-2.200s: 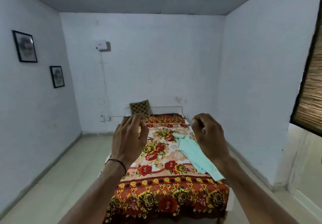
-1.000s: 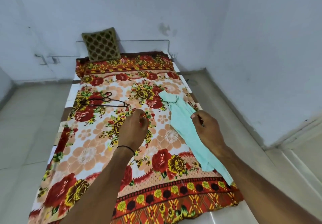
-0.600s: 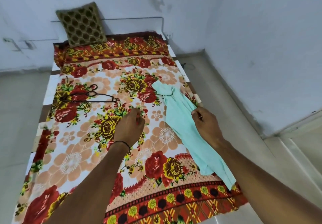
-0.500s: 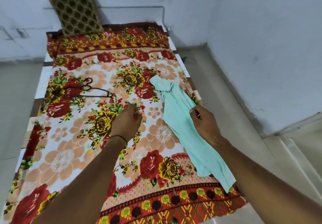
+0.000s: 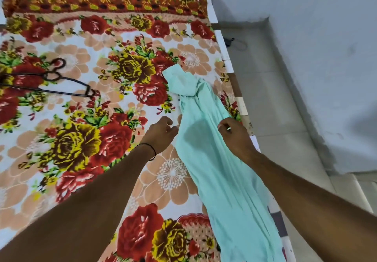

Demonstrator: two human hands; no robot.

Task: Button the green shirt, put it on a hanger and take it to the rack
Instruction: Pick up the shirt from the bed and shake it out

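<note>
Left hand (image 5: 161, 133) now at green shirt (image 5: 214, 172)

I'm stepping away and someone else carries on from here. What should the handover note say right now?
Left hand: fingers curled at the green shirt's left edge; grip unconfirmed.
Right hand: fingers curled over its right edge; same doubt.
Shirt: bunched in a long strip along the floral bedspread's right side, collar end far.
Hanger: lies apart on the bedspread, to the left, untouched.
Done: no buttoning visible.
Left: spread and button the shirt, hang it, carry it to the rack, not in view.
</note>
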